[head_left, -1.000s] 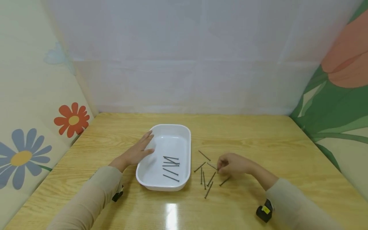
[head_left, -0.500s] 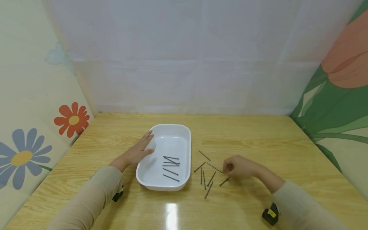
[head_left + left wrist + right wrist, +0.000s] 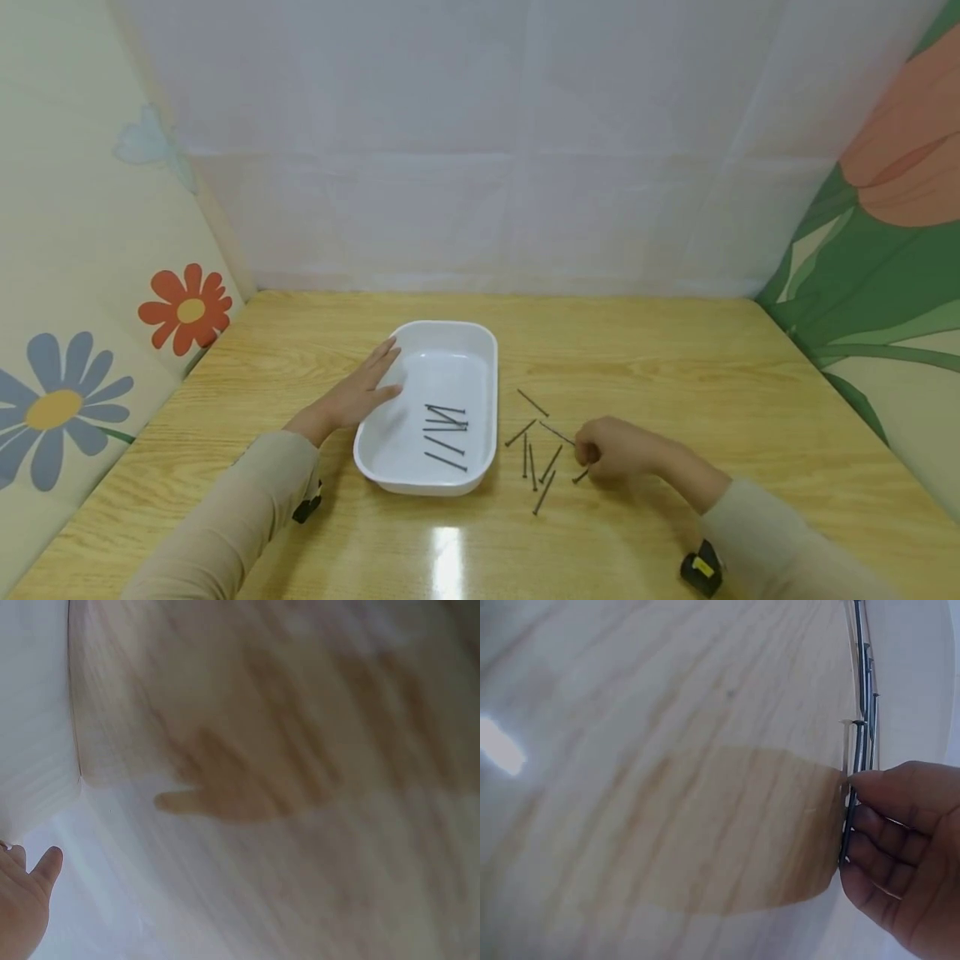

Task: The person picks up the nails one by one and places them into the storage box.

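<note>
A white rectangular tray [image 3: 488,433] stands on the table, with several nails [image 3: 444,461] lying in it. My left hand [image 3: 348,400] rests at the tray's left rim, fingers straight and thumb reaching over the inside. The left wrist view shows part of that hand [image 3: 22,907] beside the tray's white wall. To the tray's right, several loose nails [image 3: 532,462] lie scattered on the wood. My right hand [image 3: 622,450] is low at the right side of these, fingers curled. In the right wrist view its thumb and fingertips are on a dark nail [image 3: 859,746], whose head points away from the hand.
The wooden table [image 3: 660,358] runs back to a white cloth wall [image 3: 480,150]. Flower-printed panels [image 3: 75,250] flank it on both sides. A black wrist device [image 3: 701,569] hangs below the right sleeve, and another below the left.
My right hand has drawn back from the slanting nail near the middle and come down onto the lower-right nail, covering more of it. The left hand and the tray stay put.
</note>
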### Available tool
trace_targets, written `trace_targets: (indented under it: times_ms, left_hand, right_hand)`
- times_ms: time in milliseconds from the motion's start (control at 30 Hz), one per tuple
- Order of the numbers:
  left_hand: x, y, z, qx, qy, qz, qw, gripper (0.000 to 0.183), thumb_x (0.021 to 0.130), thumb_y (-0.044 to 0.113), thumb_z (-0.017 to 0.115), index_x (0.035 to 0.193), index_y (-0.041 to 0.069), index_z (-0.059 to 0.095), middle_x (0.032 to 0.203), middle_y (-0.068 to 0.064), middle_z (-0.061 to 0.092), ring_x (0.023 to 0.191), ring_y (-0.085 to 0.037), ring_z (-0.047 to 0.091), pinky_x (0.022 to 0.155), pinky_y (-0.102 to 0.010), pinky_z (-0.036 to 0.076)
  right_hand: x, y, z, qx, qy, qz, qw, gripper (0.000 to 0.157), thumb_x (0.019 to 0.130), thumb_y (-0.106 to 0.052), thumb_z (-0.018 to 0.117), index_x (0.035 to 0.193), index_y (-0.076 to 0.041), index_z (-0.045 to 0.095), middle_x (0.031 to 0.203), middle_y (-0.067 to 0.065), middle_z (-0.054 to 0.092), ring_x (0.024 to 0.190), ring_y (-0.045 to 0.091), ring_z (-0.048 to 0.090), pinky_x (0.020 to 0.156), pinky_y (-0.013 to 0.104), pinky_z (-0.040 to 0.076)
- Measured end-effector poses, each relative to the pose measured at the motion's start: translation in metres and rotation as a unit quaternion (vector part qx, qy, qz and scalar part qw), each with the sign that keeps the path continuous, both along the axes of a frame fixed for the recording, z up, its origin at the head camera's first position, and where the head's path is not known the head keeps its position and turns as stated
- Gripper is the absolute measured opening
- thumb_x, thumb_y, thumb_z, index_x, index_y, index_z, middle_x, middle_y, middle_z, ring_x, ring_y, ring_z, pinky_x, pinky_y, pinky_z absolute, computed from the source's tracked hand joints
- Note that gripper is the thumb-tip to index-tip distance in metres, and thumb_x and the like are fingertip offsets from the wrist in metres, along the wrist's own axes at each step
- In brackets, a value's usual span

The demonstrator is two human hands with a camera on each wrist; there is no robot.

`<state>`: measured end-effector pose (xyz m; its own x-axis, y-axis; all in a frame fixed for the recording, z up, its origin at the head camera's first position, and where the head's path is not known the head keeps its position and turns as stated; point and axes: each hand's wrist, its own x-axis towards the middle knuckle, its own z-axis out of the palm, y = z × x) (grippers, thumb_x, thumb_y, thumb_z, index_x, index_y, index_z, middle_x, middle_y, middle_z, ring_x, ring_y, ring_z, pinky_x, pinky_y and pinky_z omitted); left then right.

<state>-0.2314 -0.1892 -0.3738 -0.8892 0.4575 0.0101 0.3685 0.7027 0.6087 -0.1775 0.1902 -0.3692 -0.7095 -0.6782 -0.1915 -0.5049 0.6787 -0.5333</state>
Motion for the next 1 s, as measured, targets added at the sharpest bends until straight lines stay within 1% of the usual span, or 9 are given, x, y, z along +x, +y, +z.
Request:
trace_targets:
  times_ms: [100,167,267,367,500,667,867,1000]
  left_hand:
    - [0.000,0.000,0.001,0.001,-0.001,-0.001,1.0000,0.061,0.091,0.026,0.042,0.139,0.006,0.010,0.144,-0.006,-0.005,0.128,-0.030,-0.001,0.097,-0.053,0.012]
    - [-0.001,0.000,0.001,0.000,0.000,-0.001,1.0000,0.061,0.091,0.026,0.042,0.139,0.006,0.010,0.144,-0.005,-0.005,0.128,-0.030,-0.001,0.097,-0.053,0.012]
    - [-0.001,0.000,0.001,-0.002,-0.001,-0.001,1.0000,0.061,0.091,0.027,0.042,0.139,0.007,0.010,0.144,-0.005,-0.005,0.128,-0.030,-0.001,0.097,-0.053,0.012]
    - [-0.001,0.000,0.002,-0.003,-0.002,0.000,1.0000,0.061,0.091,0.026,0.042,0.139,0.007,0.009,0.144,-0.005,-0.005,0.128,-0.030,-0.001,0.098,-0.053,0.011]
    - [-0.001,0.000,0.002,-0.005,-0.002,0.000,1.0000,0.061,0.091,0.026,0.041,0.139,0.007,0.009,0.144,-0.005,-0.005,0.128,-0.030,-0.002,0.097,-0.053,0.011]
    - [-0.001,0.000,0.001,-0.006,0.002,0.000,1.0000,0.061,0.091,0.026,0.041,0.139,0.006,0.009,0.144,-0.006,-0.005,0.128,-0.031,-0.001,0.097,-0.053,0.011]
    - [-0.001,0.000,0.001,-0.006,0.001,-0.001,1.0000,0.061,0.091,0.026,0.041,0.139,0.005,0.009,0.144,-0.007,-0.005,0.128,-0.031,-0.001,0.097,-0.053,0.011]
    - [0.000,0.000,0.001,-0.005,0.000,-0.001,1.0000,0.061,0.091,0.025,0.042,0.139,0.005,0.010,0.144,-0.006,-0.005,0.128,-0.030,-0.001,0.098,-0.053,0.010]
  right_hand:
    - [-0.001,-0.001,-0.002,0.002,0.003,0.012,1.000,0.017,0.066,0.007,0.056,0.066,-0.010,0.055,0.065,-0.008,0.048,0.059,0.005,0.043,0.053,0.021,0.040]
    - [-0.001,-0.002,-0.003,0.008,0.001,0.012,1.000,0.018,0.066,0.007,0.055,0.065,-0.011,0.054,0.063,-0.009,0.047,0.058,0.005,0.043,0.052,0.021,0.040]
    - [-0.001,-0.001,-0.003,0.014,-0.007,0.005,1.000,0.018,0.065,0.006,0.055,0.065,-0.012,0.053,0.062,-0.008,0.047,0.057,0.005,0.041,0.051,0.021,0.039]
    - [-0.002,-0.001,-0.004,0.009,-0.017,-0.005,1.000,0.017,0.067,0.004,0.055,0.067,-0.012,0.051,0.064,-0.006,0.048,0.058,0.006,0.042,0.051,0.022,0.038]
    - [-0.003,0.000,-0.004,-0.024,-0.031,-0.014,0.999,0.012,0.073,0.001,0.055,0.074,-0.010,0.052,0.069,-0.004,0.049,0.062,0.009,0.043,0.054,0.023,0.039]
    - [-0.006,-0.001,-0.004,-0.065,-0.033,-0.028,0.997,0.005,0.078,-0.002,0.054,0.080,-0.007,0.053,0.073,-0.003,0.050,0.064,0.010,0.044,0.055,0.024,0.041]
    - [-0.008,-0.008,-0.003,-0.087,-0.019,-0.043,0.995,0.005,0.080,-0.003,0.055,0.078,-0.007,0.052,0.073,-0.002,0.050,0.064,0.010,0.044,0.055,0.024,0.041]
    - [-0.011,-0.014,-0.001,-0.097,-0.013,-0.050,0.994,0.002,0.081,-0.005,0.055,0.081,-0.006,0.054,0.075,-0.001,0.052,0.067,0.011,0.046,0.057,0.024,0.042]
